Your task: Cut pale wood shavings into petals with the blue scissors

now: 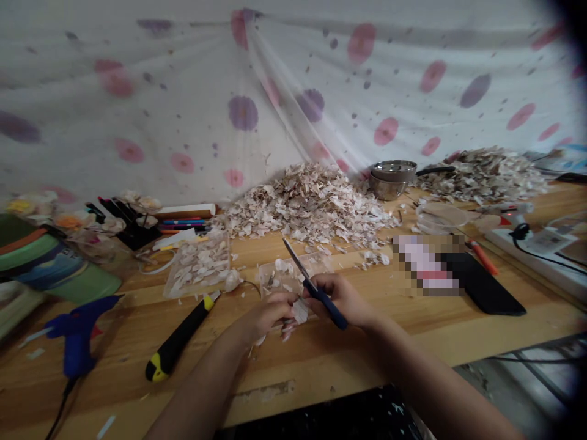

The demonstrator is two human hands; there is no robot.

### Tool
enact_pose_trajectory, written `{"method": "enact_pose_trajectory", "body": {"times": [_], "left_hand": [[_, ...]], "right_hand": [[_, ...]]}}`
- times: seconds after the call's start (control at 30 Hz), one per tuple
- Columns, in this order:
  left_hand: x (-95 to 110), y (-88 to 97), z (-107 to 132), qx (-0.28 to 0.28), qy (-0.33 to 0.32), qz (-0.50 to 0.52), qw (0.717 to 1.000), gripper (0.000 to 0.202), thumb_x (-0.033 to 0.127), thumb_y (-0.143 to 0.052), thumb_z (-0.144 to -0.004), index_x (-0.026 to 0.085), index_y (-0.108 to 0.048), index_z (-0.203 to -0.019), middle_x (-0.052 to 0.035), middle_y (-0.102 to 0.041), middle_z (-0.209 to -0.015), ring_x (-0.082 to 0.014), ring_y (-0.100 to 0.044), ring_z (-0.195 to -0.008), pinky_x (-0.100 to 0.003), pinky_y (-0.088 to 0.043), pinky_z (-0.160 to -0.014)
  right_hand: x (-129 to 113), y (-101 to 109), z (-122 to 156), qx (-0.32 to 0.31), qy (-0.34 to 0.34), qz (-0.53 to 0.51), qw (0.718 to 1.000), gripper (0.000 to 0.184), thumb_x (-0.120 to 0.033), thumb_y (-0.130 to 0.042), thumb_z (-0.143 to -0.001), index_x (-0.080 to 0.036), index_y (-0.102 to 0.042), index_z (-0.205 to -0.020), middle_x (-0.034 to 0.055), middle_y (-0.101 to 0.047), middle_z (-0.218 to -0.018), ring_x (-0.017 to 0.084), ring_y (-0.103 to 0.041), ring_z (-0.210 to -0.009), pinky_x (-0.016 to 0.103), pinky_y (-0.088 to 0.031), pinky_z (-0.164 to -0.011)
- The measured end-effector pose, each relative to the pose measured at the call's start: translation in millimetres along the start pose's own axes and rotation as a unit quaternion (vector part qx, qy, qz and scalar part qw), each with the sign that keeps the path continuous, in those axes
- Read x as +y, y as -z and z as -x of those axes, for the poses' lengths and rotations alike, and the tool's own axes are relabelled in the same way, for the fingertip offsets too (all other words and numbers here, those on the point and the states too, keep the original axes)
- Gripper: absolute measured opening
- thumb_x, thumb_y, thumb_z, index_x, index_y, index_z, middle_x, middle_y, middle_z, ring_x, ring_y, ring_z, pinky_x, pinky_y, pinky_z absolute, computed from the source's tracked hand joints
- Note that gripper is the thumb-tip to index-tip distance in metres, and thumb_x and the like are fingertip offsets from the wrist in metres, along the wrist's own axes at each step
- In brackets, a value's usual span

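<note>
My right hand [343,299] is closed around the dark blue handles of a pair of scissors [305,276], whose blades point up and to the left. Close beside it, my left hand [270,313] pinches a small pale shell-like piece [300,310] right at the scissors. Both hands hover over the wooden table [376,348] near its front edge. Just behind them stands a small clear tray [293,272] with a few pale pieces, and left of it a larger clear tray [199,264] full of them.
A big heap of pale flakes [312,201] lies behind, another heap [481,174] at the far right, with stacked metal bowls [392,178] between. A yellow-black utility knife [181,339] and blue glue gun [77,336] lie left. A black phone [481,284] lies right. Markers [183,225] sit back left.
</note>
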State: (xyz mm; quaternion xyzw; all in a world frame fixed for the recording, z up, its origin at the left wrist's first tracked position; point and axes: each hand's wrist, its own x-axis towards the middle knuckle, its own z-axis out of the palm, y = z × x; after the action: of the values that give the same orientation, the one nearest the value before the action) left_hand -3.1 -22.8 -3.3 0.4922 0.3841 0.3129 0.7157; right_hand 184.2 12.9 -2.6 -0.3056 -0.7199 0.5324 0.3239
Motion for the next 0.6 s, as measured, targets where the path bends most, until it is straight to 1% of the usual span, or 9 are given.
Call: {"method": "enact_pose_trajectory", "body": {"times": [0.1,0.3,0.4,0.5,0.53,0.6], "left_hand": [[1.2,-0.2,-1.0,0.012,-0.004,-0.002,1.0,0.012,0.028,-0.055,-0.06,0.017,-0.053,-0.062,0.0028,-0.05,-0.05,-0.0093,-0.046,-0.043,-0.022,-0.037,-0.042],[11.6,-11.0,-0.3,0.096,-0.041,-0.044,0.994,0.019,0.033,-0.058,-0.069,0.016,-0.055,-0.062,0.0011,-0.053,-0.056,-0.0103,-0.05,-0.05,-0.024,-0.04,-0.052],[14.9,-13.4,1.3,0.134,-0.074,-0.074,0.985,0.021,0.035,-0.058,-0.073,0.017,-0.054,-0.063,0.0012,-0.053,-0.057,-0.0112,-0.05,-0.053,-0.024,-0.04,-0.055],[16.0,-10.9,4.2,0.187,-0.133,-0.119,0.966,0.024,0.038,-0.055,-0.079,0.018,-0.055,-0.067,0.0016,-0.053,-0.059,-0.0124,-0.051,-0.057,-0.024,-0.04,-0.057],[16.1,-9.6,5.4,0.217,-0.156,-0.138,0.954,0.024,0.039,-0.055,-0.081,0.018,-0.056,-0.069,0.0019,-0.053,-0.061,-0.0126,-0.05,-0.058,-0.024,-0.04,-0.058],[16.5,-7.4,8.3,0.288,-0.198,-0.175,0.92,0.022,0.037,-0.054,-0.084,0.019,-0.057,-0.072,0.0023,-0.052,-0.063,-0.0129,-0.05,-0.061,-0.023,-0.039,-0.059]], "right_hand": [[0.7,-0.2,0.2,0.021,0.013,-0.002,1.0,0.029,-0.041,-0.071,-0.071,-0.014,-0.06,-0.073,-0.0009,-0.055,-0.065,0.01,-0.046,-0.058,0.022,-0.038,-0.055],[0.0,-1.3,-0.1,0.102,0.059,0.021,0.993,0.024,-0.037,-0.068,-0.074,-0.016,-0.058,-0.072,-0.001,-0.054,-0.064,0.01,-0.045,-0.059,0.023,-0.038,-0.057],[-1.1,-1.9,-2.1,0.121,0.049,-0.006,0.991,0.027,-0.042,-0.066,-0.075,-0.017,-0.057,-0.077,-0.0011,-0.053,-0.066,0.011,-0.045,-0.059,0.023,-0.039,-0.057],[-1.1,-4.3,-3.6,0.119,0.012,-0.068,0.991,0.038,-0.053,-0.063,-0.076,-0.017,-0.054,-0.083,-0.0024,-0.049,-0.063,0.011,-0.043,-0.056,0.024,-0.038,-0.055],[-0.7,-5.9,-3.2,0.111,0.004,-0.084,0.99,0.042,-0.057,-0.062,-0.076,-0.017,-0.053,-0.084,-0.0029,-0.047,-0.062,0.011,-0.043,-0.055,0.024,-0.037,-0.054],[0.8,-10.1,-1.0,0.075,0.003,-0.095,0.993,0.048,-0.063,-0.061,-0.074,-0.017,-0.052,-0.085,-0.003,-0.045,-0.063,0.011,-0.041,-0.055,0.024,-0.037,-0.054]]}}
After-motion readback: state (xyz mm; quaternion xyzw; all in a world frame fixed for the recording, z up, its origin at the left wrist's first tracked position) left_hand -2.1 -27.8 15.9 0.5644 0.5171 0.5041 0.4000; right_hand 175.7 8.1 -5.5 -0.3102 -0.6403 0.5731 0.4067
